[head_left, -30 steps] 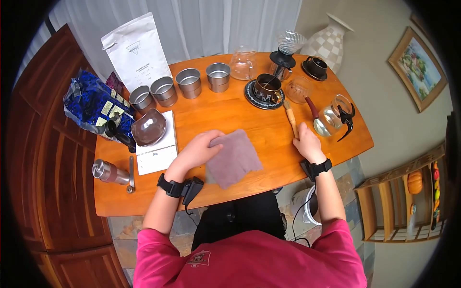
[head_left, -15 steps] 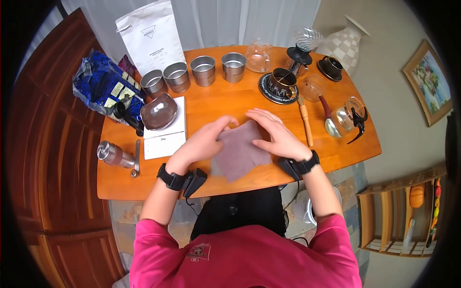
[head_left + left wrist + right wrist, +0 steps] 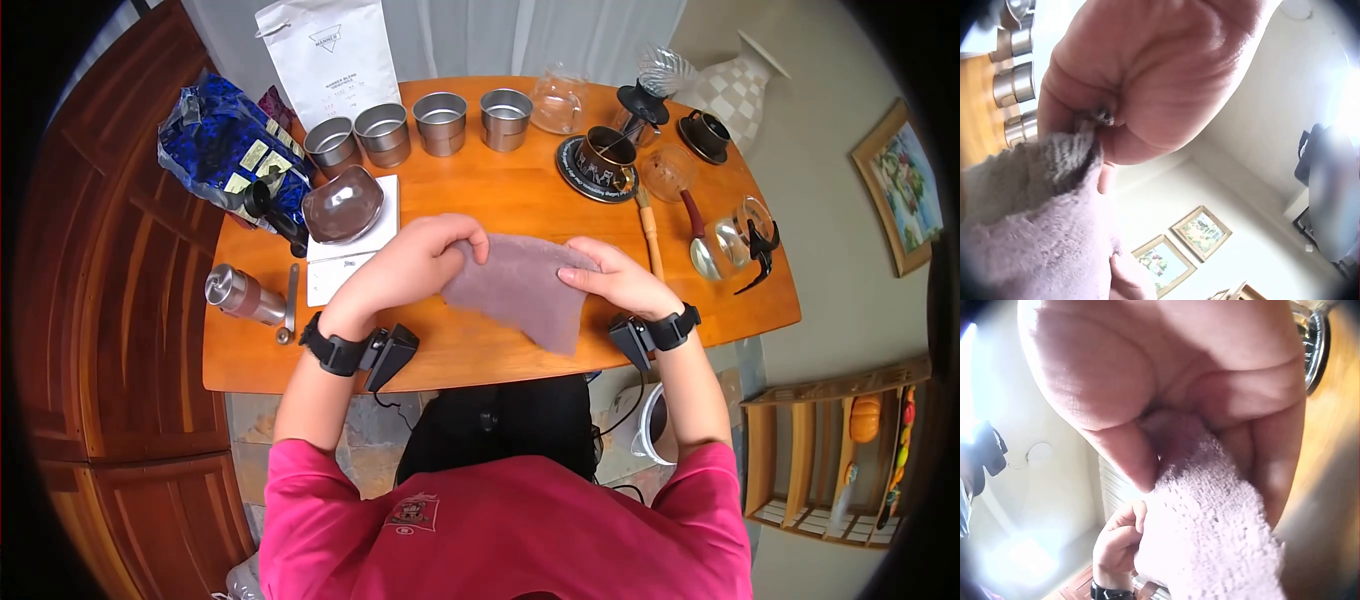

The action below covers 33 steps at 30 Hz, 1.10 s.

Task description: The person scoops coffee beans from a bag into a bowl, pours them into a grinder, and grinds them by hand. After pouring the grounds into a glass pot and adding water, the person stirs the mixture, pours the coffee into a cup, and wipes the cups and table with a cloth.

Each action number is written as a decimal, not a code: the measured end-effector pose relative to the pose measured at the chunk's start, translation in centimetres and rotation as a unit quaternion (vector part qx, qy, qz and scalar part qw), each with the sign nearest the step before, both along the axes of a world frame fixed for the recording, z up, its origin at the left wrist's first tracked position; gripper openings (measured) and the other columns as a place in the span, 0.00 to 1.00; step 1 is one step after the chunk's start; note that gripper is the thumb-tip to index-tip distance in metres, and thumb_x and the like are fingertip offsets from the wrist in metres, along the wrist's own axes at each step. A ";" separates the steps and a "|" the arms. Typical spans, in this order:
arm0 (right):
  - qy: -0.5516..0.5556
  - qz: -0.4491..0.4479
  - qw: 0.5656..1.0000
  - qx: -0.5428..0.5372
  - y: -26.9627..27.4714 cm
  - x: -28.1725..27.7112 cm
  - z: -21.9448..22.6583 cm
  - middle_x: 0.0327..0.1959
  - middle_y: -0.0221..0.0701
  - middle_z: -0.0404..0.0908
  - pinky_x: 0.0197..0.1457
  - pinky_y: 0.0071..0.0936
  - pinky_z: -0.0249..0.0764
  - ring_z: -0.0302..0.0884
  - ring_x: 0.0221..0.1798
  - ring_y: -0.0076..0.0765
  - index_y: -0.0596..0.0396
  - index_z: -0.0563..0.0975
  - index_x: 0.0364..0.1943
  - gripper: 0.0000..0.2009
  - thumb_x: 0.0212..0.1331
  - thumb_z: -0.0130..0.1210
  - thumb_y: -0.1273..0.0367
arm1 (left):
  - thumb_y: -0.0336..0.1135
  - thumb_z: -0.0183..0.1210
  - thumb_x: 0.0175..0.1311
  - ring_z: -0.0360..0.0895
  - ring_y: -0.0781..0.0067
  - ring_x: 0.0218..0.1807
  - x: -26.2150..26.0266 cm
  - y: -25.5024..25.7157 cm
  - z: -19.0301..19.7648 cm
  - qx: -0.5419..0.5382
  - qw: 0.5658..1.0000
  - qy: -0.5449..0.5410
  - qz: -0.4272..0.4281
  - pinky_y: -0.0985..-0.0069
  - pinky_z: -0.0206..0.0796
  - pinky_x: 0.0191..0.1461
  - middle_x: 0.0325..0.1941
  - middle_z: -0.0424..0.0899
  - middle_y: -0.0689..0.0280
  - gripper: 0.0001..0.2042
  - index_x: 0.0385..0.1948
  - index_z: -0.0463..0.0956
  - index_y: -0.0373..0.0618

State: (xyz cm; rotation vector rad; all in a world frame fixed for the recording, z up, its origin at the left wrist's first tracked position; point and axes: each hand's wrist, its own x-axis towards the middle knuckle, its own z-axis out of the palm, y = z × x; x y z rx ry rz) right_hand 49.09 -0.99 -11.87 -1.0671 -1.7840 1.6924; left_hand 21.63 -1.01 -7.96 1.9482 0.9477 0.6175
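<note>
A mauve cloth [image 3: 525, 290] with a towel-like nap is stretched between both hands above the front of the table, its lower edge drooping toward the person. My left hand [image 3: 425, 262] pinches its left top corner between thumb and fingers. On the other side my right hand [image 3: 625, 282] grips the right part, thumb on top. In the left wrist view, the cloth [image 3: 1029, 244] runs out from under the curled left fingers. The right wrist view has the cloth [image 3: 1210, 531] coming from between the right thumb and fingers. Just beyond the right hand lies a wooden-handled brush [image 3: 651, 235].
Left of the hands are a brown dish [image 3: 343, 205] on a white scale [image 3: 335, 282] and a hand grinder [image 3: 240, 293]. Several steel cups, including one cup [image 3: 505, 125], line the back. A dark cup [image 3: 608, 155] on its saucer and a glass carafe [image 3: 720, 250] stand right.
My right hand has left the brush handle and moved left to the cloth. Both hands now hold the cloth, which has been raised and spread from its place near the table's front edge.
</note>
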 end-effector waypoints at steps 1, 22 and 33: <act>-0.001 0.008 1.000 -0.001 -0.4 -0.1 0.4 0.37 0.21 0.72 0.46 0.17 0.63 0.65 0.41 0.15 0.58 0.72 0.42 0.11 0.59 0.55 0.67 | 0.18 0.42 0.48 0.68 0.74 0.32 -0.1 -0.3 0.6 -0.031 0.999 -0.008 0.002 0.79 0.62 0.36 0.25 0.71 0.68 0.12 0.32 0.72 0.40; -0.340 0.122 0.794 0.489 -3.3 -5.0 -4.7 0.58 0.48 0.62 0.58 0.40 0.61 0.60 0.59 0.49 0.50 0.68 0.55 0.27 0.50 0.57 0.58 | 0.34 0.56 0.52 0.65 0.50 0.56 1.9 -4.3 -9.1 0.231 0.905 0.357 0.033 0.61 0.62 0.55 0.53 0.67 0.51 0.23 0.50 0.66 0.35; -0.434 0.067 0.757 0.484 8.7 -8.2 -7.0 0.59 0.47 0.62 0.59 0.37 0.59 0.59 0.60 0.46 0.56 0.68 0.54 0.29 0.51 0.53 0.53 | 0.46 0.58 0.52 0.63 0.48 0.61 6.9 8.3 -7.8 0.058 0.812 0.569 0.114 0.68 0.61 0.59 0.62 0.58 0.39 0.39 0.61 0.52 0.29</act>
